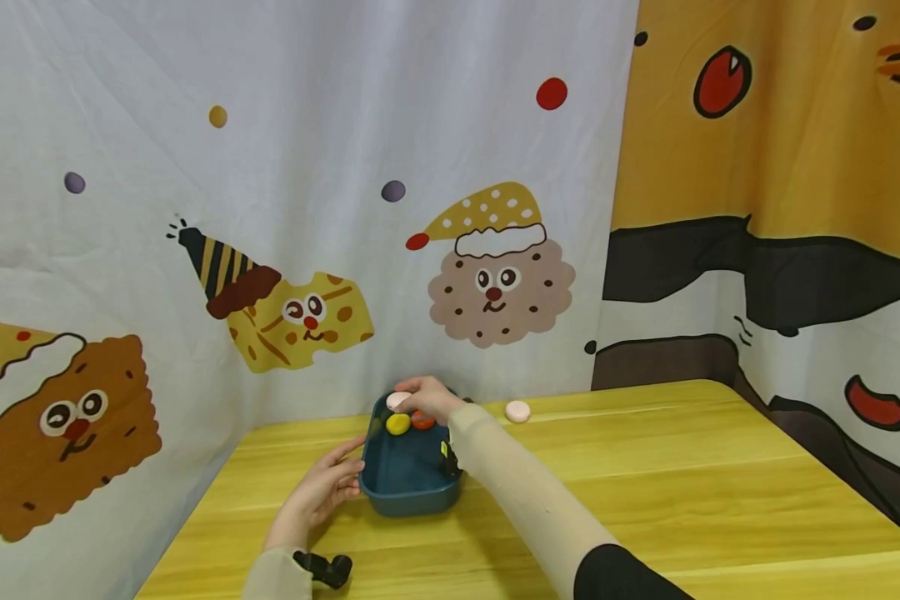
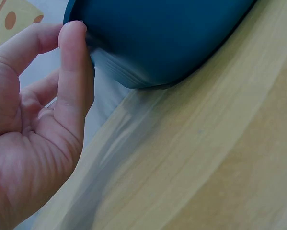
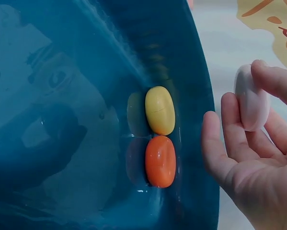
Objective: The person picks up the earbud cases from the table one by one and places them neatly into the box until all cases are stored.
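A deep blue plastic bin (image 1: pixel 412 502) stands on the table. My left hand (image 1: pixel 322 487) touches its left side, thumb and fingertips against the wall near the rim; in the left wrist view the hand (image 2: pixel 42 115) is away from the tabletop. Over the far end of the bin, my right hand (image 1: pixel 435 400) pinches a smooth, rounded pale pink disc (image 3: pixel 252 100) between thumb and fingers. Inside, a yellow rounded disc (image 3: pixel 160 111) and an orange one (image 3: pixel 160 162) lie side by side near the far wall, reflected in the shiny bottom.
Another pale pink disc (image 1: pixel 517 411) lies on the wooden table (image 1: pixel 645 475), right of the bin near the back edge. A white curtain (image 1: pixel 330 100) with cartoon prints hangs just behind the table. Black cameras are strapped to both wrists.
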The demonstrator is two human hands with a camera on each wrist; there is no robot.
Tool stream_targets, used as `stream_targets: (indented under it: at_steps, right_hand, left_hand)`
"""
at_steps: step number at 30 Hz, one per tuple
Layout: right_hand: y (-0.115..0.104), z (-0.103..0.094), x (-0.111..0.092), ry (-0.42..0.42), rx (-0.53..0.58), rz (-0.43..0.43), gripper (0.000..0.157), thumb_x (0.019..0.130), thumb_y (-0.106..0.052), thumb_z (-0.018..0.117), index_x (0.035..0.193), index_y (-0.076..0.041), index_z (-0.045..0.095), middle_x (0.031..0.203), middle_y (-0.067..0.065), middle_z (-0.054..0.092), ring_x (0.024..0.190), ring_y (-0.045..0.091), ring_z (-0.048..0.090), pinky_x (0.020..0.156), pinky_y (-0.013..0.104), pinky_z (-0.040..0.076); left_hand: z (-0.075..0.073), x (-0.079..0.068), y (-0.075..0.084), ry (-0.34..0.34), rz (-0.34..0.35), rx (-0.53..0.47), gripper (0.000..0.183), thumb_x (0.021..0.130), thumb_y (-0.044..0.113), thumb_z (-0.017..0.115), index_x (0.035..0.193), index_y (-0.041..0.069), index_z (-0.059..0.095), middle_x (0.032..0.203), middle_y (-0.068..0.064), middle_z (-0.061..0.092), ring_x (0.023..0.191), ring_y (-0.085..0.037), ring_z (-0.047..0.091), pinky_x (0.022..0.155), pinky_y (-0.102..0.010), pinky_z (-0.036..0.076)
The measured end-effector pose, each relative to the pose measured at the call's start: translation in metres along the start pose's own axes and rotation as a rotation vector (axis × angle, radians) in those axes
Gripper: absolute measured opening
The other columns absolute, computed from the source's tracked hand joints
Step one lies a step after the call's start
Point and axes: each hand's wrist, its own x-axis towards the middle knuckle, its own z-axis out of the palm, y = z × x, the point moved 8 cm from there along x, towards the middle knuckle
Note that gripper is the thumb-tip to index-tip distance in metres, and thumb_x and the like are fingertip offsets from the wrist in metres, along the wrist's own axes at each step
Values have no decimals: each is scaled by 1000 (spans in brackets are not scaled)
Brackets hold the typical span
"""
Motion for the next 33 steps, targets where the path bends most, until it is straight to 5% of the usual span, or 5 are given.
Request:
stream_targets:
  at_steps: [14, 33]
  right_hand:
    - [5, 2, -4, 46, -78, 38, 44, 82, -5, 76, 124, -3, 64, 110, 7, 64, 89, 20, 63, 87, 48, 52]
    - [11, 6, -1, 18, -46, 74, 46, 82, -5, 76, 125, -1, 63, 102, 8, 66, 90, 22, 65, 84, 47, 53]
  left_hand:
    - [2, 1, 1, -2, 4, -3, 63, 100, 7, 52, 155, 6, 21, 91, -4, 58, 63, -7, 58, 62, -20, 54]
    - [2, 1, 1, -12, 18, -23, 64, 99, 6, 53, 154, 4, 20, 87, -3, 59, 62, -6, 59, 61, -19, 54]
